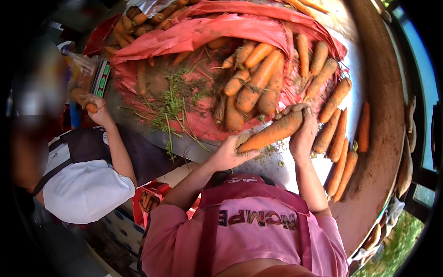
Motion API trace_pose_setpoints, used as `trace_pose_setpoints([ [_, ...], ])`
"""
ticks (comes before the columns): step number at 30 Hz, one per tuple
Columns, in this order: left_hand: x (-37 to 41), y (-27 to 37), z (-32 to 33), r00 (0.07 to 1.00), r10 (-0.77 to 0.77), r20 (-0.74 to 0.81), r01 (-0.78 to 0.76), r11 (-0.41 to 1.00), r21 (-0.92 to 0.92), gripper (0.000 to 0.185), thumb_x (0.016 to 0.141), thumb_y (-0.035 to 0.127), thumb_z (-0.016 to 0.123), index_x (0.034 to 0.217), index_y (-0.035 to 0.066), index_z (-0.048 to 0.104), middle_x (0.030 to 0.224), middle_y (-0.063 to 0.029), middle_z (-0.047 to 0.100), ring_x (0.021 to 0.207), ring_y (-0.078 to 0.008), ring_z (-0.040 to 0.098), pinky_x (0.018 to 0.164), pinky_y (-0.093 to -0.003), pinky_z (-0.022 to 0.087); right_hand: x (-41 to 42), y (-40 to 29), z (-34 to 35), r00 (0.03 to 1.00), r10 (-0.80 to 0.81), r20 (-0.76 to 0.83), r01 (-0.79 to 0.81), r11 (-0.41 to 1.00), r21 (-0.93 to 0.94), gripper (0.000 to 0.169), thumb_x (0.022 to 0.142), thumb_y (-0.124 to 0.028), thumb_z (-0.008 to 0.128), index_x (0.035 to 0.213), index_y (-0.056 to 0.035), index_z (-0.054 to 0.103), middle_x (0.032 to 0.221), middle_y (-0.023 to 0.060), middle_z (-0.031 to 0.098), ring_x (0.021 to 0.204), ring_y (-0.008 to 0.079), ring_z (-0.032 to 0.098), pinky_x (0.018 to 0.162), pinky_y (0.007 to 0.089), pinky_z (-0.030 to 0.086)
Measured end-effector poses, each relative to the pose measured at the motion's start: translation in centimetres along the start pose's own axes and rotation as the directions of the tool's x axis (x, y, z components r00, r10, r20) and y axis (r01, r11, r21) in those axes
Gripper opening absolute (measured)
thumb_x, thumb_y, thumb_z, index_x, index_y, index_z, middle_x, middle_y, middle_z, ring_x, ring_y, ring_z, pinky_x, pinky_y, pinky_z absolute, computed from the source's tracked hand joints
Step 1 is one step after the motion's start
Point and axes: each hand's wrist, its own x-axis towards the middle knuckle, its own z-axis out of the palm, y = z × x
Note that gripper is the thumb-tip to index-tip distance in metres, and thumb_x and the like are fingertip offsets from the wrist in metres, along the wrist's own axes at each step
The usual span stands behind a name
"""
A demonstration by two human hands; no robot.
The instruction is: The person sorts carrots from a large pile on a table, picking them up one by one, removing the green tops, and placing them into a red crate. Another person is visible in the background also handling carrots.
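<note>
Both my hands hold one large soil-covered carrot (273, 133), slanted between them above the table's near edge. My left hand (231, 152) grips its thicker-looking lower left end, and my right hand (306, 130) is at its upper right end. Just beyond lies an opened red plastic sack (207, 31) with a heap of dirty carrots (258, 83) on it. Green carrot tops (171, 100) and loose soil lie on the sack to the left. To the right of my right hand, several carrots (335, 100) lie in a curved row on the table.
A co-worker in a white cap (88, 192) stands at the left, a hand (102, 112) holding carrots beside a device with green strips (102, 78). A red crate (138, 207) with carrots is low at the left. More carrots (128, 27) are piled at the upper left. The table's raised brown rim (384, 114) curves along the right.
</note>
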Motion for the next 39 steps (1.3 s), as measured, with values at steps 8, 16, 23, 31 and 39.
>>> trace_pose_setpoints([
  [8,-0.1,3.7,-9.9,0.888,-0.113,-0.446,0.075,0.992,-0.103,0.030,0.079,0.014,0.070,0.105,0.002,0.058,0.086,0.0012,0.060,0.069,-0.0030,0.050,0.059,-0.0200,0.043,2.7,2.0,0.5,0.965,0.161,-0.208,-0.205,0.956,-0.209,0.027,0.097,-0.027,0.041,0.094,-0.0041,0.054,0.068,0.0008,0.051,0.054,0.0075,0.045,0.048,0.0197,0.035],
  [16,6.6,7.1,-34.3,0.479,0.200,-0.855,-0.352,0.936,0.022,0.018,0.084,0.012,0.059,0.092,0.008,0.044,0.065,0.0023,0.044,0.044,-0.0056,0.040,0.035,-0.0189,0.027,1.8,2.9,1.6,0.917,0.243,-0.317,-0.301,0.942,-0.147,0.024,0.097,-0.025,0.043,0.090,-0.0049,0.053,0.062,0.0010,0.048,0.051,0.0086,0.044,0.046,0.0206,0.036],
  [23,12.9,11.0,-56.0,0.201,0.484,-0.852,-0.107,0.875,0.472,0.021,0.080,0.021,0.063,0.077,0.000,0.061,0.066,-0.0093,0.061,0.051,-0.0154,0.056,0.046,-0.0279,0.045,1.3,3.3,0.7,0.878,0.150,-0.455,-0.300,0.913,-0.277,0.025,0.097,-0.024,0.042,0.090,-0.0032,0.055,0.064,0.0001,0.049,0.053,0.0070,0.044,0.049,0.0193,0.034],
  [31,21.7,10.6,-62.4,0.203,0.682,-0.703,0.567,0.504,0.652,0.052,0.080,0.025,0.062,0.116,-0.009,0.046,0.111,-0.0266,0.054,0.099,-0.0379,0.055,0.085,-0.0471,0.046,1.3,4.1,2.6,0.855,0.060,-0.515,-0.307,0.860,-0.408,0.020,0.095,-0.018,0.047,0.097,0.0000,0.055,0.068,0.0003,0.052,0.058,0.0067,0.047,0.052,0.0195,0.038],
  [39,22.8,8.6,-29.5,0.611,0.608,0.508,-0.517,-0.179,0.837,0.051,0.073,0.022,0.070,0.119,0.007,0.054,0.120,-0.0105,0.055,0.107,-0.0250,0.052,0.094,-0.0387,0.037,13.5,2.1,3.4,0.950,-0.310,-0.030,0.089,0.365,-0.927,0.055,0.072,-0.009,0.070,0.122,-0.0023,0.051,0.114,0.0165,0.057,0.105,0.0263,0.056,0.093,0.0344,0.043],
])
